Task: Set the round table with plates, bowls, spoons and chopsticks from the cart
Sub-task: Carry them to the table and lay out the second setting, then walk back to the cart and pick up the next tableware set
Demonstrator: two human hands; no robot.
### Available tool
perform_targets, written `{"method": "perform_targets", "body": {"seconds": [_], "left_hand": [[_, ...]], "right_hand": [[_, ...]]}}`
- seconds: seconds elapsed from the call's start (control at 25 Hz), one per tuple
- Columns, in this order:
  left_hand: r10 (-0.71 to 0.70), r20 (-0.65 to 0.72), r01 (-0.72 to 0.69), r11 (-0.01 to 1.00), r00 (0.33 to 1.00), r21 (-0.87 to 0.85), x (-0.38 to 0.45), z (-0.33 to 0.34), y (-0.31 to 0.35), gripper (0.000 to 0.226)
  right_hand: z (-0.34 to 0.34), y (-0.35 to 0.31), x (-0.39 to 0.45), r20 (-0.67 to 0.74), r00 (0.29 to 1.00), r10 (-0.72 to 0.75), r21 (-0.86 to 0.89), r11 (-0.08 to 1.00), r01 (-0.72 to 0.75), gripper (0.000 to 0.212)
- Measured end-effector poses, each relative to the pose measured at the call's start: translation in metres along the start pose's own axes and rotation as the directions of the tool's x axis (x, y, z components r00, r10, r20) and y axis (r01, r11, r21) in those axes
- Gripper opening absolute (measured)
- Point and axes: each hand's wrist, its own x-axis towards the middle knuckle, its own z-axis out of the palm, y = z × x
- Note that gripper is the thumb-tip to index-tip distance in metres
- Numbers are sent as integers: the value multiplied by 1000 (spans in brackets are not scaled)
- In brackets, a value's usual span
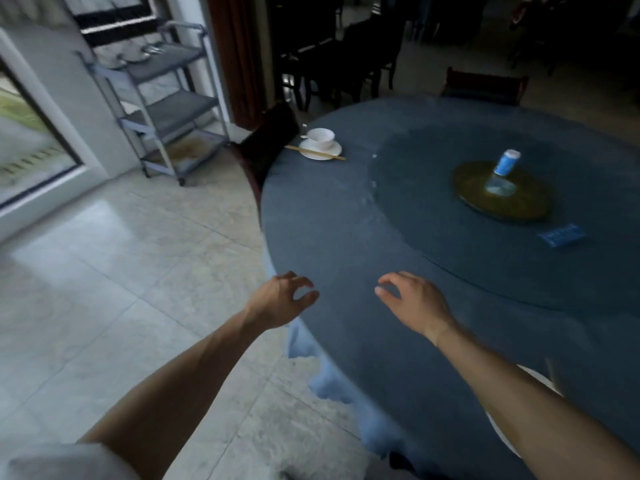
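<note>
While both hands hover empty with loose curled fingers, left hand (280, 299) at the bench (346, 237) edge, right hand (412, 299) over it, one bowl (321, 136), plate (320, 150) and chopsticks (314, 153) sit far side; cart (162, 109) stands by the window, a dark chair (270, 136) between.

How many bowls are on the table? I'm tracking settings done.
1: a white bowl on its plate at the round table's far left edge. My arm may hide others.

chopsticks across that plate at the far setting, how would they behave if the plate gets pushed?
The chopsticks lie loose across the plate rim, overhanging both sides, so they would probably slide or roll off. They look thin and light. The bowl on the plate may also shift.
</note>
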Motion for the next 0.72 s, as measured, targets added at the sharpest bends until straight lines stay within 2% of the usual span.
{"method": "perform_targets", "body": {"seconds": [0.2, 0.36, 0.56, 0.72], "left_hand": [[-114, -110, 120, 991, 987, 57, -38, -69, -83, 44], [-216, -168, 229, 971, 962, 64, -64, -107, -141, 49], [-346, -219, 356, 934, 912, 6, -70, -135, -189, 50], [-383, -243, 396, 918, 891, 7, -42, -149, -218, 49]], "right_hand": [[41, -129, 56, 108, 973, -202, 10, 979, 202, 35], [66, -200, 86, 159, 938, -309, 14, 950, 311, 34], [89, -253, 125, 206, 901, -383, 53, 923, 380, 34], [105, -276, 171, 218, 879, -424, 85, 906, 416, 36]]}}
